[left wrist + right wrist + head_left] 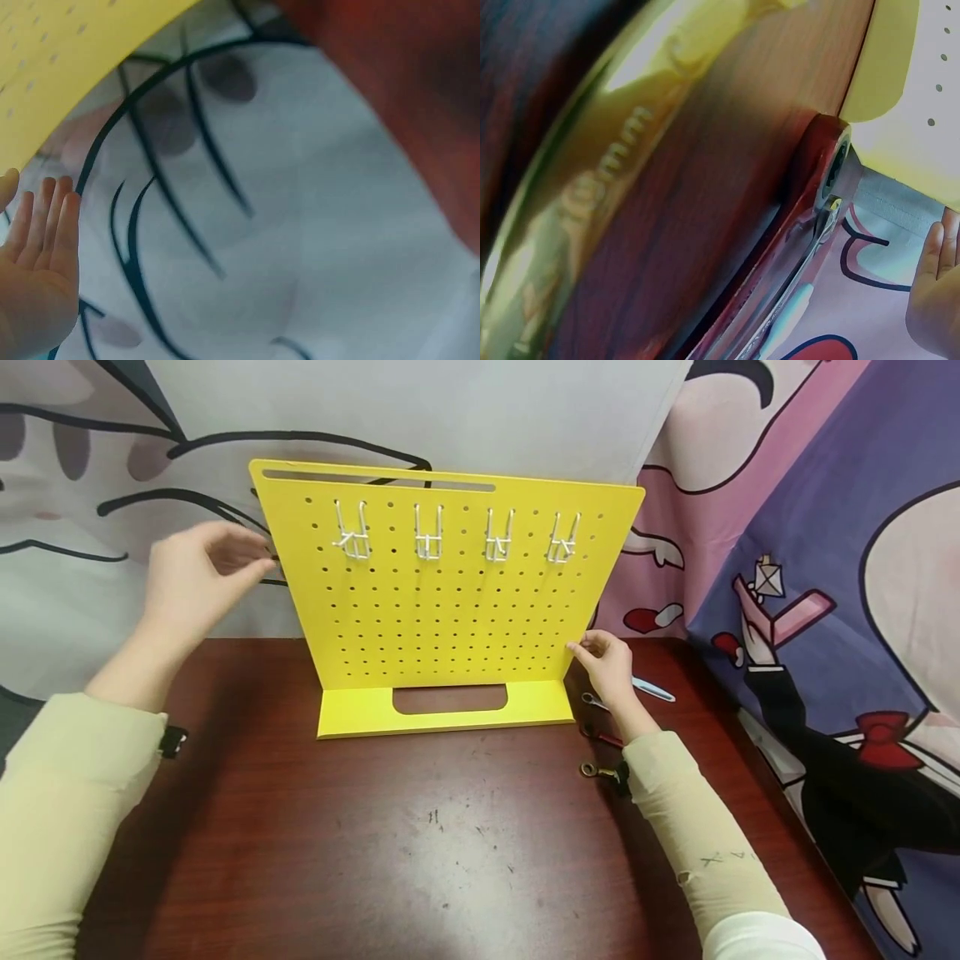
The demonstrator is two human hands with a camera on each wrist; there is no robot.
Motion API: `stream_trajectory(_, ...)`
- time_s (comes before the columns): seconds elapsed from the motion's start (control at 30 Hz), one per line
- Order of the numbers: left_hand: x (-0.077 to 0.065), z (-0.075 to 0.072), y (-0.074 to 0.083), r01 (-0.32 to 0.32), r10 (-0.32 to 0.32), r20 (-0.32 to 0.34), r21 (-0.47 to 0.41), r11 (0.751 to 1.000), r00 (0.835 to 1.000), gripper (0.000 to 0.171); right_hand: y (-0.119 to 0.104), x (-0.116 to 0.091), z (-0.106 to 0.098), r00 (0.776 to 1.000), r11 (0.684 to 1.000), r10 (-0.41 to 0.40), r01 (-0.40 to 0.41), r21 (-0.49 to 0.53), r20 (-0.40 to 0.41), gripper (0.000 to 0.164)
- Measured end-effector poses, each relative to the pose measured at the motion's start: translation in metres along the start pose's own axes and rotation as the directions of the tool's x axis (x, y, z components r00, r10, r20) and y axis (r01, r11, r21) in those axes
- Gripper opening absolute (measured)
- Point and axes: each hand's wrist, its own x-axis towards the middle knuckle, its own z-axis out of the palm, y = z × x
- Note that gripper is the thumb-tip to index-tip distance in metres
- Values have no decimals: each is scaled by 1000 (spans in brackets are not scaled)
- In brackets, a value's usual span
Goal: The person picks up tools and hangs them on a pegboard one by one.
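A yellow pegboard [450, 610] stands upright on its base at the back of the table. Several white wire hooks [427, 535] hang in a row near its top. My left hand [198, 568] is raised beside the board's upper left edge, thumb and fingers apart and nothing between them; the left wrist view shows its fingers [64, 225] fairly straight. Low on the right edge, my right hand [609, 668] pinches the pegboard, thumb at the front. Beside and below that hand lie a silver wrench [595, 700], a red wrench [607, 739] and a gold wrench [592, 770], partly covered by the arm.
A light-blue slim object [654, 689] lies at the right rear of the dark red-brown table [420, 843]. Cartoon-printed cloth [525, 418] hangs close behind the board and along the right side. The gold wrench [622, 150] looms close in the right wrist view.
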Motion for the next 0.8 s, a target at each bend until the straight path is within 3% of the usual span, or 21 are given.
stream_trajectory(0.13,12,-18,16,24,-24,-48,13,1000,999,40,1,0,0,1000,1000,1,-1,-8,3,28)
stream_trajectory(0.33,25,-34,44,14,-10,-116,29,1000,993,44,0,0,0,1000,1000,7,-7,3,5,27)
stream_trajectory(0.57,38,-31,71,-120,128,-64,113,986,990,45,1,0,-2,1000,1000,16,-16,-2,4,28)
stream_trajectory(0.8,45,-18,80,-227,231,2,190,955,973,44,1,1,0,1000,1000,25,-25,0,10,29)
